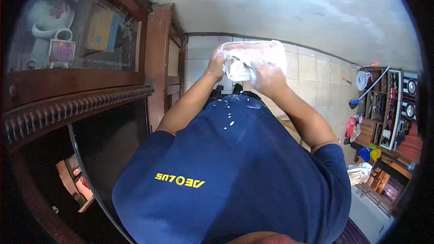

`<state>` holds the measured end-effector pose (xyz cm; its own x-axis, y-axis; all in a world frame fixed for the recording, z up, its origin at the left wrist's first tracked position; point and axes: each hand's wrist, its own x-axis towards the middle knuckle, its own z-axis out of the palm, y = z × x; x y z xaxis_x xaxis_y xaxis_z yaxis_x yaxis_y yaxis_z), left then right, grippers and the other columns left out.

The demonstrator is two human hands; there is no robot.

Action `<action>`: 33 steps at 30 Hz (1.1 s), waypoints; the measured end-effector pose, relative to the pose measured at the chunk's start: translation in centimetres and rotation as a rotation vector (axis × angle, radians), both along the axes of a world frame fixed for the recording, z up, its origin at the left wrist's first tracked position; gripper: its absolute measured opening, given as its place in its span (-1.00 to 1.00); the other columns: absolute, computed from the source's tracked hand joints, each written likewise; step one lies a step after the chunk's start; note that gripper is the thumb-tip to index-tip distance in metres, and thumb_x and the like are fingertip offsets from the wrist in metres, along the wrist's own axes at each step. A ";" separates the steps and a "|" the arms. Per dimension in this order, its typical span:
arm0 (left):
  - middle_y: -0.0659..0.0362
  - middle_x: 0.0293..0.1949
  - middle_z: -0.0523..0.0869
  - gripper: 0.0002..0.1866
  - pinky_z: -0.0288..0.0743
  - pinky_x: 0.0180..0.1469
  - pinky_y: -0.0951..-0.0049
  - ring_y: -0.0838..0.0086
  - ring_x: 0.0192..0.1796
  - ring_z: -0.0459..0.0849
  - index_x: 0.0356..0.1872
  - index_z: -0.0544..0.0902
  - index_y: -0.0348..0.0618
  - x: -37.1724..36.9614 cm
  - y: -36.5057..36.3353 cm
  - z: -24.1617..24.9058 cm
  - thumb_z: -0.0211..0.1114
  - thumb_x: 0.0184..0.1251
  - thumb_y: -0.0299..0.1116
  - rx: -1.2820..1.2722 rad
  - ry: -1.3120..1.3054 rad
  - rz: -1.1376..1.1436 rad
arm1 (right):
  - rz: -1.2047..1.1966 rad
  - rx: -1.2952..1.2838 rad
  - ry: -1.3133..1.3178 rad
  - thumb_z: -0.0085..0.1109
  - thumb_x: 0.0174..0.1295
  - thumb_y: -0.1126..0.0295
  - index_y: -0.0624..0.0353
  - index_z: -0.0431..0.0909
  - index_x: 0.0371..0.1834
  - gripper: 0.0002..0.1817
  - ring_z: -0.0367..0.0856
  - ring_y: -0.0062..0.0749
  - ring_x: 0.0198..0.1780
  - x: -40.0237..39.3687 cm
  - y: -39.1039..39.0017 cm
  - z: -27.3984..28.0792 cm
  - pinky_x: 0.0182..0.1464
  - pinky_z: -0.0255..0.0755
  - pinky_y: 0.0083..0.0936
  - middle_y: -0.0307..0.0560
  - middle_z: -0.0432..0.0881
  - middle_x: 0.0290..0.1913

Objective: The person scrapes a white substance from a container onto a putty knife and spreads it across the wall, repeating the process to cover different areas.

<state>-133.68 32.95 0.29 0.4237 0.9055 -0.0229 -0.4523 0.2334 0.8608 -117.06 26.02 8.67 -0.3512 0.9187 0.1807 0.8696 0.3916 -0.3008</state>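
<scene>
A white tub [235, 73], smeared with white paste, is held up in front of my chest. My left hand [219, 63] is closed around its left side. My right hand [267, 77], coated in white, is at the tub's right side with its fingers curled in. A thin dark edge shows beside those fingers, but glare and paste hide what they hold. White drops spot the front of the dark blue shirt [235, 149].
The wall [307, 9] ahead has pale, uneven patches. On the left stands a wooden cabinet [77, 83] with glass, a teapot and a mug inside. Light tiles [312, 74] cover the floor. Shelves [384, 104], bags and a blue-headed stick [370, 86] are on the right.
</scene>
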 end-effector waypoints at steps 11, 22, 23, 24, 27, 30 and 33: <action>0.05 -0.10 0.62 -0.58 0.46 0.01 0.45 0.39 -0.08 0.60 -0.05 0.53 -0.32 -0.6 -0.3 -0.6 0.01 0.01 -0.40 0.005 0.020 0.033 | -0.201 0.040 0.196 0.21 -0.09 0.40 0.20 0.52 -0.14 -0.63 0.57 -0.04 -0.41 1.3 0.3 5.8 -0.30 0.48 -0.24 0.03 0.60 -0.41; -0.03 -0.03 0.58 -0.53 0.42 0.07 0.41 0.34 -0.01 0.58 -0.01 0.47 -0.38 -0.4 -0.7 -1.9 0.01 0.04 -0.31 0.038 0.006 0.074 | -0.144 -0.010 0.227 0.18 -0.11 0.37 0.15 0.47 -0.18 -0.65 0.57 0.06 -0.32 1.4 2.6 7.3 -0.24 0.48 -0.21 0.19 0.57 -0.25; -0.03 -0.03 0.58 -0.53 0.42 0.07 0.41 0.34 -0.01 0.58 -0.01 0.47 -0.38 -0.5 -0.7 -1.9 0.01 0.04 -0.31 0.040 0.007 0.074 | -0.144 -0.009 0.228 0.18 -0.11 0.37 0.15 0.47 -0.18 -0.65 0.57 0.06 -0.32 1.6 2.6 6.9 -0.24 0.48 -0.21 0.19 0.57 -0.25; -0.02 -0.04 0.59 -0.53 0.42 0.07 0.41 0.34 -0.02 0.58 -0.02 0.46 -0.38 -0.5 -0.7 -1.7 0.00 0.04 -0.31 0.098 -0.024 0.081 | -0.101 0.001 0.132 0.18 -0.12 0.37 0.14 0.47 -0.18 -0.64 0.57 0.05 -0.32 2.0 2.6 5.8 -0.24 0.47 -0.21 0.18 0.58 -0.27; -0.01 -0.05 0.59 -0.54 0.42 0.07 0.41 0.35 -0.02 0.58 -0.01 0.46 -0.37 -0.3 -0.9 -1.0 0.00 0.07 -0.28 0.119 -0.115 0.007 | -0.012 -0.135 -0.100 0.15 -0.11 0.34 0.13 0.46 -0.18 -0.65 0.58 0.03 -0.30 1.2 2.7 2.9 -0.23 0.46 -0.21 0.15 0.59 -0.33; 0.01 -0.06 0.60 -0.51 0.45 0.02 0.44 0.37 -0.05 0.59 0.01 0.47 -0.36 -0.3 -1.2 -1.4 0.00 0.11 -0.22 -0.034 -0.123 -0.018 | 0.042 -0.099 -0.047 0.16 -0.12 0.36 0.14 0.45 -0.20 -0.66 0.57 0.05 -0.31 1.6 3.6 1.9 -0.23 0.46 -0.20 0.17 0.59 -0.35; -0.02 0.03 0.53 -0.46 0.34 0.17 0.32 0.30 0.07 0.51 0.08 0.42 -0.32 -1.1 -1.1 -0.9 -0.01 0.12 -0.18 0.071 -0.013 -0.049 | -0.042 -0.105 -0.078 0.19 -0.08 0.34 0.20 0.49 -0.38 -0.78 0.54 0.03 -0.37 2.2 3.6 5.1 -0.30 0.42 -0.19 0.10 0.55 -0.46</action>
<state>-134.79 31.90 -0.58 0.4678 0.8826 0.0468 -0.4534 0.1942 0.8699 -114.90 29.59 13.79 -0.3211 0.9454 0.0562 0.9070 0.3241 -0.2689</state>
